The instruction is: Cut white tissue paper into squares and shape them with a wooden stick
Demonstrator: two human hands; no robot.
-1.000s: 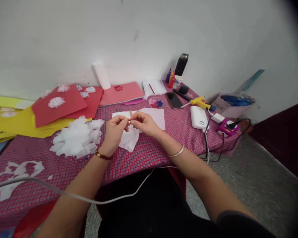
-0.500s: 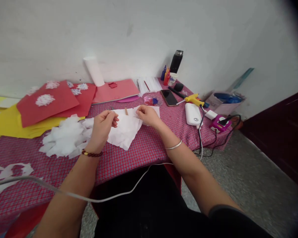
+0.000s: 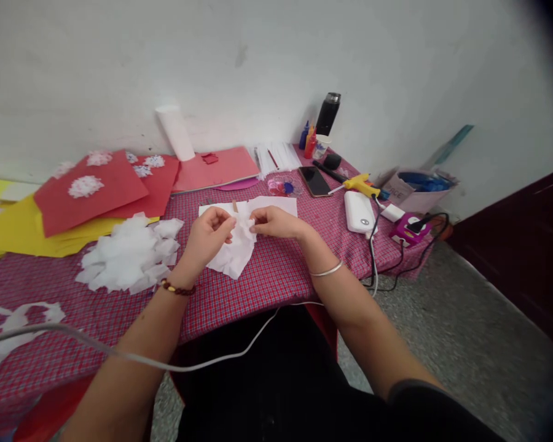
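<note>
Over the table's front middle, my right hand (image 3: 276, 222) pinches a crumpled piece of thin white tissue paper (image 3: 243, 232). My left hand (image 3: 211, 234) is closed at the left side of that piece, thumb and index finger meeting its edge. Beneath both hands lie wrinkled white sheets (image 3: 233, 261), with a small brown strip (image 3: 235, 207) at their top edge. To the left of my left hand sits a loose heap of white tissue paper pieces (image 3: 126, 253).
Red sheets (image 3: 115, 202) with fluffy white paper blobs lie at the left. A phone (image 3: 315, 181), yellow glue gun (image 3: 358, 184), white power bank (image 3: 359, 212) and paint bottles (image 3: 310, 145) stand right. A white cable (image 3: 203, 367) crosses before my body.
My left hand has moved right, toward the right hand, and now meets the tissue paper. The right hand has shifted slightly down, its fingers closer to the left hand.
</note>
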